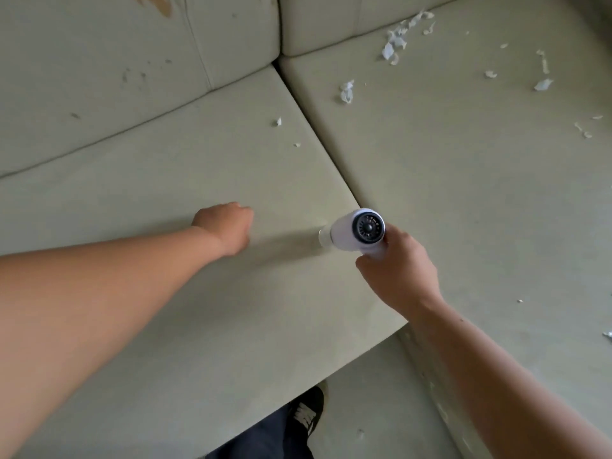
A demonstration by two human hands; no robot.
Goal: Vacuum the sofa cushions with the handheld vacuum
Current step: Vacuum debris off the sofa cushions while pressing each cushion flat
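Observation:
A white handheld vacuum (356,230) with a dark round rear vent points down at the left seat cushion (185,167), near the seam with the right seat cushion (463,180). My right hand (399,266) grips its handle from below. Its nozzle tip touches the fabric. My left hand (227,226) rests as a closed fist on the left cushion, a short way left of the nozzle. White paper scraps (395,41) lie scattered on the right cushion, and two small scraps (277,121) sit on the left cushion near the seam.
Pale green back cushions (132,67) rise behind the seats, with small stains. The front edge of the left cushion drops to a light floor, where my dark shoe (306,414) and trouser leg show. A small scrap (360,433) lies on the floor.

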